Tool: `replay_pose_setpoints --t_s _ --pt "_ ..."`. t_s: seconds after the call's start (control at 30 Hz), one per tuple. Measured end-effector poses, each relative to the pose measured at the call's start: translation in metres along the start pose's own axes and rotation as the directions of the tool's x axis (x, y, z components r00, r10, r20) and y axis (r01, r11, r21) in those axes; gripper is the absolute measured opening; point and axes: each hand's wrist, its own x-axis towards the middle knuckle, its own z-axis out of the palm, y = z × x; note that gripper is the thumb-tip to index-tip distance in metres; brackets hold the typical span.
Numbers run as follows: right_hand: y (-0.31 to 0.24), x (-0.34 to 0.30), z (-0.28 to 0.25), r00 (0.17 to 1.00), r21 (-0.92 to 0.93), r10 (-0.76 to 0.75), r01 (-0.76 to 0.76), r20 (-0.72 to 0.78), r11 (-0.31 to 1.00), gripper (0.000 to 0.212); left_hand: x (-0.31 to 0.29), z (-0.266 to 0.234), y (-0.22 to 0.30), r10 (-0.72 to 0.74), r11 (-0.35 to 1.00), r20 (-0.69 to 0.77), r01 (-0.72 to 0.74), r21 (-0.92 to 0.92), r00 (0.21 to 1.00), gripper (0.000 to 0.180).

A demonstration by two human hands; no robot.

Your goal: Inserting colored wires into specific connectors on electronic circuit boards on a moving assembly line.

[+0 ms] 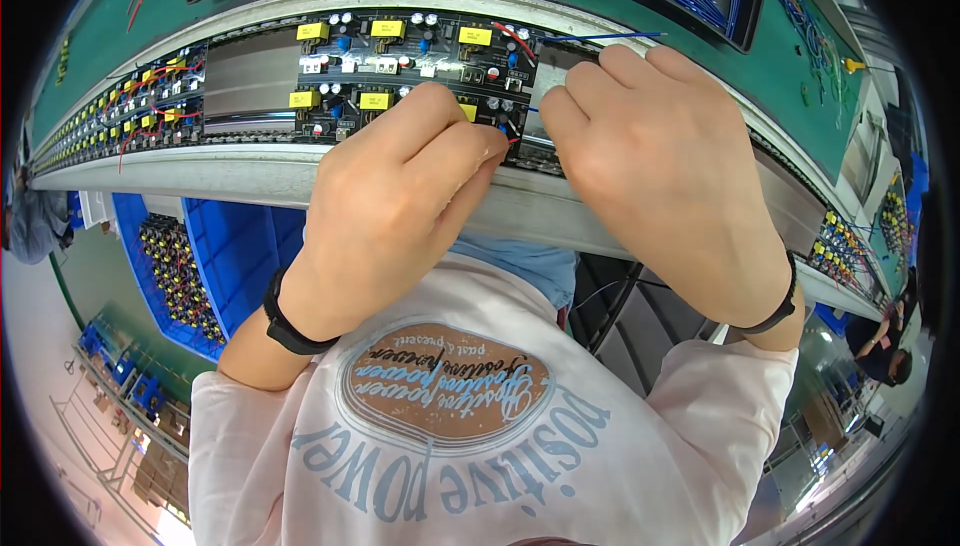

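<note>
Pale pink shirt fabric (480,466) with a printed oval fills the lower frame, and both forearms rise from it, each wrist ringed by a black band. Left hand (395,211) pinches its fingertips together on the tip of a thin red wire (512,38) at the near edge of a black circuit board (400,71) carrying yellow blocks and small capacitors. Right hand (660,161) sits just beside it, fingers curled down over the board's right end, where a blue wire (600,38) pokes out above the knuckles; whether it grips anything I cannot tell. Boards line the green conveyor (120,26) to either side. Below left sits a blue bin (235,246) of components.
</note>
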Motion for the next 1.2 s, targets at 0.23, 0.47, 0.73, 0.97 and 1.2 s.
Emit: replay_pose_setpoints --t_s 0.23,0.47,0.73,0.97,1.2 --pt "0.001 0.003 0.008 1.000 0.035 -0.015 0.016 -0.024 0.999 0.012 0.005 0.001 0.003 0.003 0.999 -0.002 -0.003 0.036 1.000 0.018" --pt "0.002 0.002 0.004 0.999 0.003 0.013 -0.013 -0.040 1.000 0.012 0.001 -0.010 0.006 -0.043 0.997 -0.024 0.045 0.065 0.999 0.018" --pt "0.018 -0.021 -0.021 0.988 0.196 0.093 -0.068 -0.123 0.978 0.022 -0.007 -0.003 -0.001 -0.066 0.997 -0.056 0.067 0.025 0.996 0.016" --pt "0.015 -0.035 -0.009 0.947 0.526 0.321 -0.261 -0.022 0.809 0.022 0.000 0.006 -0.001 -0.007 0.993 -0.035 0.011 0.121 0.999 0.014" --pt "0.020 -0.025 0.014 0.945 0.689 0.309 -0.155 -0.105 0.708 0.017 0.001 0.010 0.000 0.004 0.983 -0.018 -0.001 0.183 1.000 0.015"
